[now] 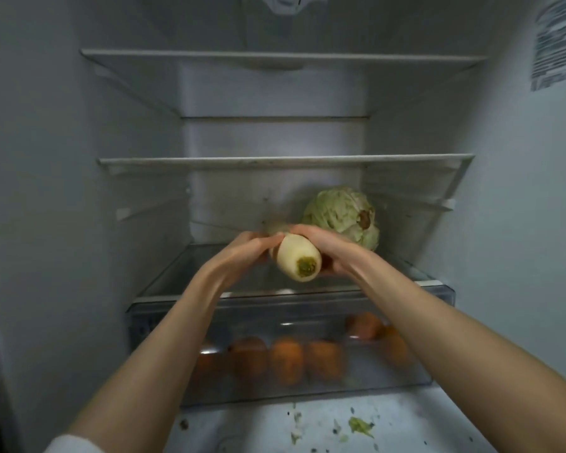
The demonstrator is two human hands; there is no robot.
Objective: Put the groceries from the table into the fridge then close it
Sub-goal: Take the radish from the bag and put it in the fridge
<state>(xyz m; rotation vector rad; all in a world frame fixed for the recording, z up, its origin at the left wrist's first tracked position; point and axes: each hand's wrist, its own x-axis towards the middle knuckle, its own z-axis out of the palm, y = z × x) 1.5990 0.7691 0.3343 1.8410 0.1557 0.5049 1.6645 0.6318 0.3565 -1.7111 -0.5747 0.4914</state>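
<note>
While both hands — left hand (pixel 242 248), right hand (pixel 327 246) — curl fingers (pixel 303 228) round the daikon (pixel 299 259); gripped firmly.

one daikon (pixel 299 261), one cabbage (pixel 342 215), two hands (pixel 242 251)

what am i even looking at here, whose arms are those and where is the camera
There is no machine here: the arms belong to a person wearing a wide-angle camera on the head, looking forward and down into an open fridge. The left hand and the right hand together hold a pale white radish, cut stem end toward the camera, above the lowest glass shelf. A cabbage sits on that shelf behind the hands. Below, a clear drawer holds orange fruits. The upper shelves show nothing on them.
</note>
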